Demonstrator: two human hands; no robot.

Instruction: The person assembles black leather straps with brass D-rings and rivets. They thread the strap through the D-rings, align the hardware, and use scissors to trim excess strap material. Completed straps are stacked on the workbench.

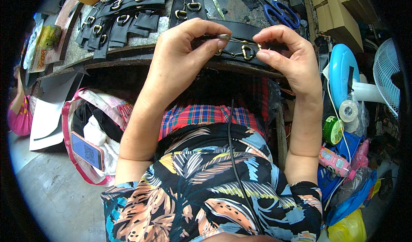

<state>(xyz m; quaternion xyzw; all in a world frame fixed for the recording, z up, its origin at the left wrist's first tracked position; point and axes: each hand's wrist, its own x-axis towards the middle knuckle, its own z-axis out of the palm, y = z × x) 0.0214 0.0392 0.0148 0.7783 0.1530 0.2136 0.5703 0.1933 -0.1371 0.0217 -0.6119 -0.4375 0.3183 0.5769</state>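
Nearest, a cable (231, 134) runs down the patterned shirt (206, 177) toward a tartan cloth (210, 114). Beyond it, both hands are raised at the front of the worktop (240, 3). The left hand (180, 51) pinches a silvery metal piece (224, 37) between thumb and forefinger; the right hand (296, 59) has its fingers narrowed on a small brass piece (259, 47). Whether the two pieces are joined is too small to tell. Just behind and below them a black strap (244, 28) with brass rings lies along the front edge. The brass piece seems the likeliest to be lost: only fingertips hold it, so a slip could drop it into the dark gap below the edge. A jerk of the metal piece might also scratch the strap. The worktop's surface is dark and worn, with blue-handled scissors (281, 14) behind the right hand and more straps (128, 3) heaped to the left. To the left stands a pink-trimmed bag (66, 121) with a phone (88, 151); to the right are a fan (388, 76), a pink bottle (335, 161) and cartons (337, 25). Another person (19, 115) shows partly at the far left.
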